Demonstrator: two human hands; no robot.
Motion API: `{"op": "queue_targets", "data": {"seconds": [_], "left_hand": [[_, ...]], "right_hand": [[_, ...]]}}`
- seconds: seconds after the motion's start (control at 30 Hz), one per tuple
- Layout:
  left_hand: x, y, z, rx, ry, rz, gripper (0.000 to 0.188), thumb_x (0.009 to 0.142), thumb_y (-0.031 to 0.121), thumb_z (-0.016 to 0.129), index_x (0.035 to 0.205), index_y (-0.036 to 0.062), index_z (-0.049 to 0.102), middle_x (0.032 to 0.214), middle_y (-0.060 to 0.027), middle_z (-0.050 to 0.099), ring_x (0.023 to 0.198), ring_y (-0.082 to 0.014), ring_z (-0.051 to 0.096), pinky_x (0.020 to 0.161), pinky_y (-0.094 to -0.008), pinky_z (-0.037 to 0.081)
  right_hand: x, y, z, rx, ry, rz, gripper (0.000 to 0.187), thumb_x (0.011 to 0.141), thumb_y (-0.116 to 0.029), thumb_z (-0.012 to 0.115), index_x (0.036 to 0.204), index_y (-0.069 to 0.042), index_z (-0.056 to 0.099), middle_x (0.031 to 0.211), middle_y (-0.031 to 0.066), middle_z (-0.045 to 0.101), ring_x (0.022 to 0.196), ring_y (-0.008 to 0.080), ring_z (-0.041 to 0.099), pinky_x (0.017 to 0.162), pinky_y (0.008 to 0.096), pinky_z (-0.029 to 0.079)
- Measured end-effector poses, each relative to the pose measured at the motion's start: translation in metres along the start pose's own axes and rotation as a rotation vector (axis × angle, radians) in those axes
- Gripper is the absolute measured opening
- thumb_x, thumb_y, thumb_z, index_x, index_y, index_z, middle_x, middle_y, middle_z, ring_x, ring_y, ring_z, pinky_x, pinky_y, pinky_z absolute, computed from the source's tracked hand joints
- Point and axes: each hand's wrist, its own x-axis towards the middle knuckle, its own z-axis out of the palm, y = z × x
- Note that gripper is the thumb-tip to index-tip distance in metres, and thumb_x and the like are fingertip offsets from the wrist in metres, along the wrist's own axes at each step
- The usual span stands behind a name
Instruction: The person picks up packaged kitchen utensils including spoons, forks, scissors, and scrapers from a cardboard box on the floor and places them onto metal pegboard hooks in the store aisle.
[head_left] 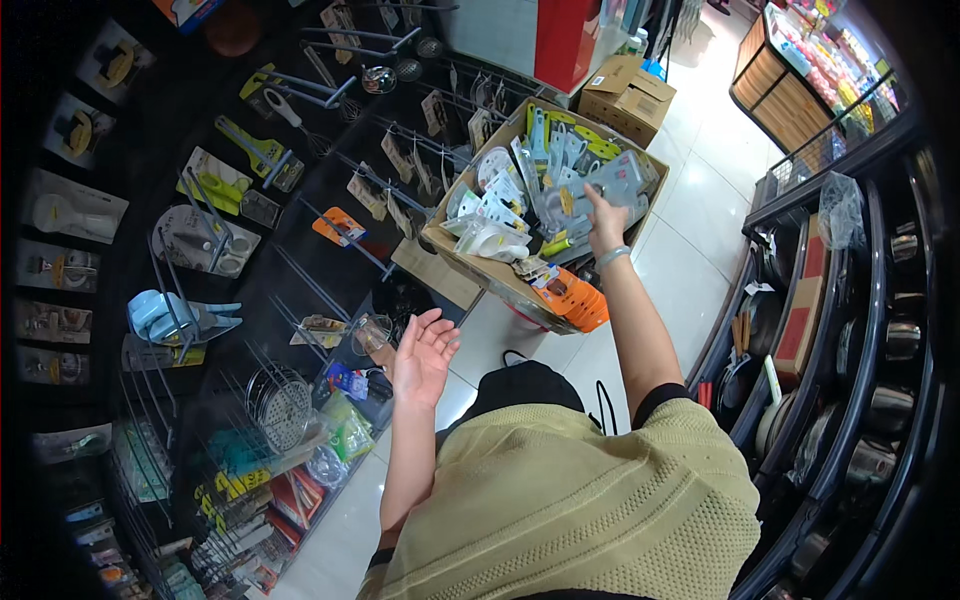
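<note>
1. Grey carded kitchen tool (pixel 612 180) sits on top in the cardboard box (pixel 452 232). It's probably light, with a stiff, slick pack.
2. Your right hand (pixel 605 222) touches it with fingers reaching, nothing pinched; take the card edge.
3. Your left hand (pixel 422 356) hangs open and empty near the hook wall (pixel 300 200).

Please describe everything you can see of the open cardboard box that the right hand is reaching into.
The cardboard box is plain brown, open-topped, and sits tilted between the shelves, raised off the white tiled floor. It is full of packaged kitchen tools in grey, white, green and light blue, with orange ones at its near corner. The right hand reaches in among the grey packs. What it rests on is unclear.
</note>
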Motion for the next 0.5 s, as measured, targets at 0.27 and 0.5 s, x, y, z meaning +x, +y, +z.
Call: {"op": "queue_targets", "data": {"seconds": [0.27,0.5], "left_hand": [[0.008,-0.013,0.0,-0.028,0.181,0.026,0.029,0.093,0.03,0.047,0.101,0.0034,0.055,0.086,-0.0087,0.059,0.082,-0.0213,0.057,0.074,-0.0329,0.046],[0.005,-0.021,-0.007,-0.106,0.266,0.107,0.028,0.091,0.029,0.048,0.099,0.0027,0.055,0.085,-0.0083,0.059,0.081,-0.0211,0.057,0.073,-0.0328,0.045]], "right_hand": [[0.046,0.109,0.011,0.217,0.413,0.327,0.05,0.07,0.012,0.065,0.114,-0.007,0.049,0.106,0.0064,0.058,0.092,0.0229,0.057,0.079,0.0383,0.045],[0.069,0.172,-0.005,0.307,0.482,0.491,0.061,0.067,0.0,0.072,0.121,-0.002,0.042,0.119,0.0172,0.051,0.097,0.032,0.056,0.081,0.0465,0.049]]}}
